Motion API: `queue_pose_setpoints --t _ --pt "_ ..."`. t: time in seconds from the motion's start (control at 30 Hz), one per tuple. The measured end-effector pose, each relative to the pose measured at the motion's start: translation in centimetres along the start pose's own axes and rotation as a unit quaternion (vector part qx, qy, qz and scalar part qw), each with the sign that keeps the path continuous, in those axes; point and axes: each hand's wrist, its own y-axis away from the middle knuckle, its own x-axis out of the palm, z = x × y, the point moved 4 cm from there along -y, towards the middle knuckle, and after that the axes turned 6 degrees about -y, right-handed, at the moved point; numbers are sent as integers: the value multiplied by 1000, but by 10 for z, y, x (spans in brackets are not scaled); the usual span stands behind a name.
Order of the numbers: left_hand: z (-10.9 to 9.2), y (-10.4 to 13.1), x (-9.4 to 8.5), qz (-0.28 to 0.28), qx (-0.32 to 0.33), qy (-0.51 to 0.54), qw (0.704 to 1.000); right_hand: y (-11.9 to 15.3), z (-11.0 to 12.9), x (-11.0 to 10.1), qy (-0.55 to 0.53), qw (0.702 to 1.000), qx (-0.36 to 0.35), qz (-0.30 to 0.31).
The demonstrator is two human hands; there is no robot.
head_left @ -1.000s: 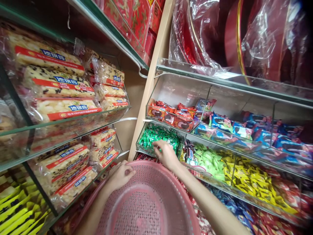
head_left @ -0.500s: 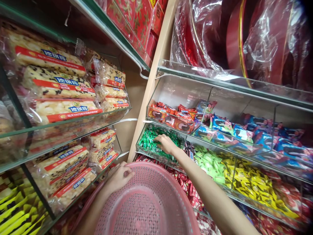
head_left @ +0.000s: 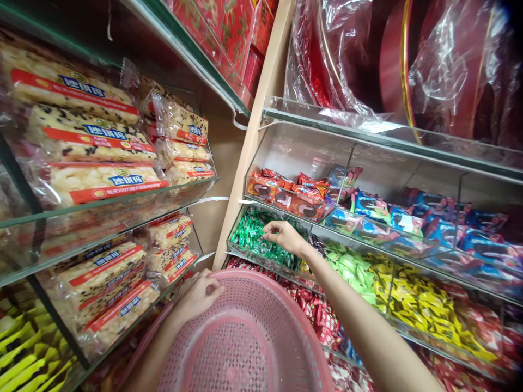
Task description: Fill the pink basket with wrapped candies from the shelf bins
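A pink perforated plastic basket (head_left: 232, 332) is in front of me, its visible inside bare. My left hand (head_left: 200, 294) grips the basket's far left rim, fingers curled over the edge. Over a clear bin, my right hand (head_left: 284, 237) has its thumb and fingers pinched together. A bit of green shows at the fingertips, seemingly a green-wrapped candy. Beneath the hand lie many small green-wrapped candies (head_left: 247, 226), partly hidden by it.
Right of the green candies are light-green packets (head_left: 349, 269) and yellow packets (head_left: 425, 305). Red snack packs (head_left: 306, 201) and blue packs (head_left: 370, 207) fill the bin above. Packaged puffed-rice bars (head_left: 102, 133) are stacked on glass shelves at left. A wooden post (head_left: 245, 147) divides the shelving.
My right hand has moved slightly right and up over the green candies, its fingers now closer together. My left hand stays on the basket rim. The view has shifted slightly.
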Motion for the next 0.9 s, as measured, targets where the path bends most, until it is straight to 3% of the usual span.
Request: queue_pose_setpoints --t 0.17,0.3,0.43,0.77,0.9 --pt "1 0 1 0 4 2 1000 4 -6 18 -5 998 39 42" --pt "3 0 3 3 6 -6 1000 0 -11 25 91 995 36 2" --pt "2 0 3 1 5 -6 1000 -2 -15 28 113 991 63 -18" --pt "2 0 2 0 7 -5 1000 -3 -21 41 33 997 74 -14" --pt "2 0 2 1 7 -6 1000 -6 -22 33 -19 997 70 -42"
